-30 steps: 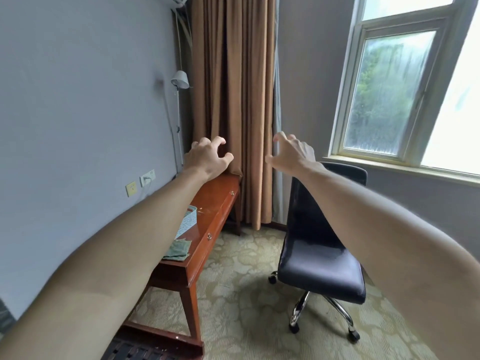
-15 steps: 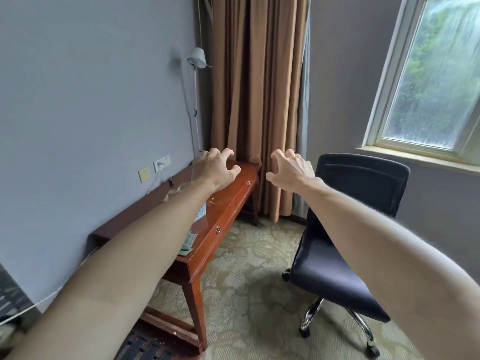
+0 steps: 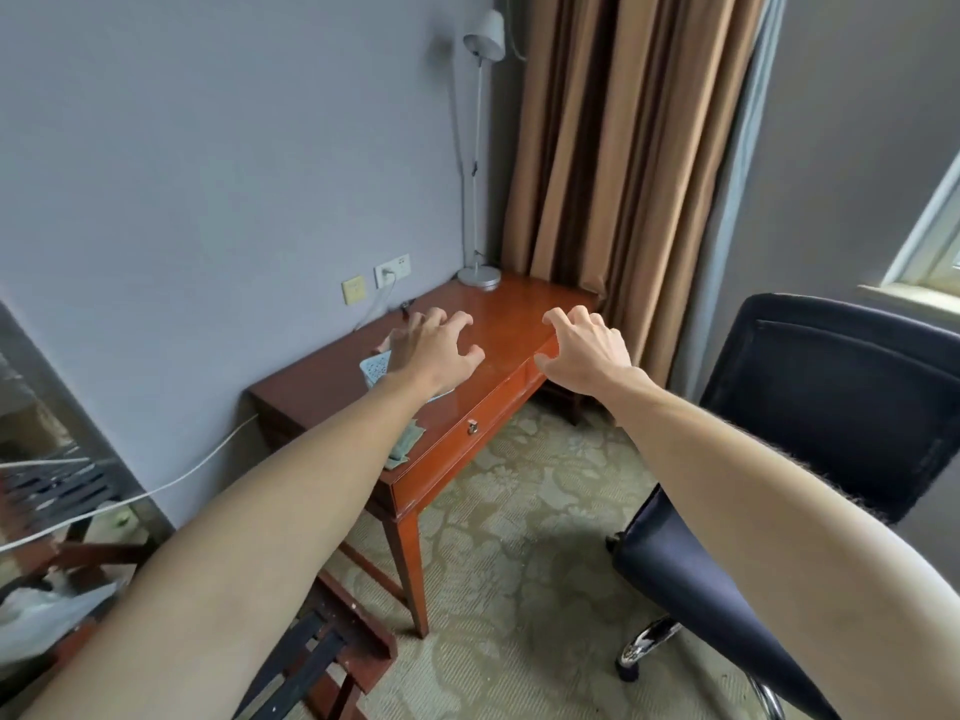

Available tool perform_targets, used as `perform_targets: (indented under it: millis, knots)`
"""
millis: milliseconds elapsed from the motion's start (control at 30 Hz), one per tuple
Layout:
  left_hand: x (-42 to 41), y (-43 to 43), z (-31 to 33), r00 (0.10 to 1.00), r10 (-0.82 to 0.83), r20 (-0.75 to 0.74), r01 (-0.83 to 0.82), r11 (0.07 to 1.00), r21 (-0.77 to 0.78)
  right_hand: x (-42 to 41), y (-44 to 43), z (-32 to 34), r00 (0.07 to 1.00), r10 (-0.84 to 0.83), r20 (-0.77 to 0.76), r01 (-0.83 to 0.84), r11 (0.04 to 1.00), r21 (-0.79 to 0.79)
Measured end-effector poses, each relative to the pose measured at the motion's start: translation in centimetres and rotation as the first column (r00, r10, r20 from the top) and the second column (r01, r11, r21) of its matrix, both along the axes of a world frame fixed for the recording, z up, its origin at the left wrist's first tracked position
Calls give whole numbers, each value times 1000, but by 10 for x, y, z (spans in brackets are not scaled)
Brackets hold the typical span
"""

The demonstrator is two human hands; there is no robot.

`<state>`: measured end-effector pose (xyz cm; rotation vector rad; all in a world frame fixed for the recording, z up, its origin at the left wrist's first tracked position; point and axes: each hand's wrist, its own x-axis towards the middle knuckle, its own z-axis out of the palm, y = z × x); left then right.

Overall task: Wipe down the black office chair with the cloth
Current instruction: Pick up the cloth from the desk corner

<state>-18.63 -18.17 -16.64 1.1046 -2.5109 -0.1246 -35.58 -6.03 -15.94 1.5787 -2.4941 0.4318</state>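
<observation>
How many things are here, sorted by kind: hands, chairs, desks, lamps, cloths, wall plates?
Hands: 2 (left hand, right hand, both holding nothing)
Chairs: 1 (black office chair)
Desks: 1 (wooden desk)
Lamps: 1 (lamp, standing on the desk)
Cloths: 1 (green cloth, lying on the desk)
Wall plates: 2 (yellow plate, white socket)
Total: 8

Grey wall (image 3: 208, 174), reddish wooden desk (image 3: 519, 324) against it, lamp (image 3: 479, 148) on desk, brown curtain (image 3: 623, 148), patterned carpet (image 3: 519, 511), window (image 3: 935, 241) right.
</observation>
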Motion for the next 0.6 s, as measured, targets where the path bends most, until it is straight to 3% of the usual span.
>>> perform_targets:
  millis: [367,600]
  knots:
    - [27,-108,-69,987,141,80,-144,989,34,14,-136,-69,988,153,26,-154,985,78]
    - [48,-181,-138,965,179,193,-191,981,45,32,-225,-130,978,202,42,-206,955,215]
